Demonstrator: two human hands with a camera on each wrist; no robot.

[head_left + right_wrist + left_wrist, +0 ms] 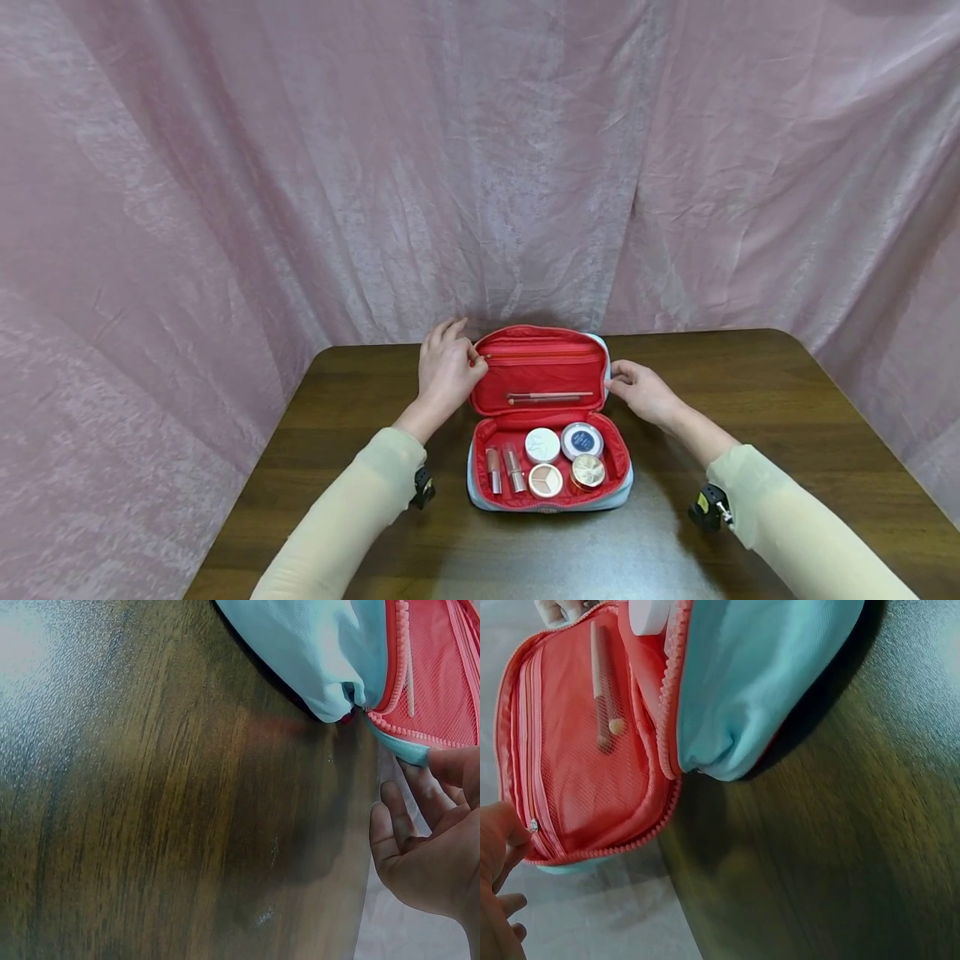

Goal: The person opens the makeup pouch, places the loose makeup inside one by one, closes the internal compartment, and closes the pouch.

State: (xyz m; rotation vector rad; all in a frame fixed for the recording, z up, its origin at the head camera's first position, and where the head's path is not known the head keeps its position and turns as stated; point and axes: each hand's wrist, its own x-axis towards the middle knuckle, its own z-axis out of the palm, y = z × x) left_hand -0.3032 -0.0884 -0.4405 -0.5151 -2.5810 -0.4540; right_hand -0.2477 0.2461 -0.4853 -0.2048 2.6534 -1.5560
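A light-blue makeup bag (625, 492) with a red lining lies unzipped, its lid (540, 379) raised. At the left end of the lid's inner pocket zipper, my left hand (447, 367) pinches the zipper pull (533, 825) between thumb and forefinger, other fingers spread. With thumb and fingers, my right hand (645, 392) grips the lid's right edge (409, 748). Two makeup brushes (600, 671) sit behind the lid's mesh. Inside the base are two lip tubes (493, 471), a white round case (542, 446), a blue-centred compact (582, 441), a three-shade palette (545, 481) and a gold-rimmed round container (587, 472).
The bag stands on a dark wooden table (360, 392) near its back edge. A pink velvet curtain (480, 167) hangs behind the table and along its sides. A device is strapped to each wrist, including a black one (706, 508) on the right.
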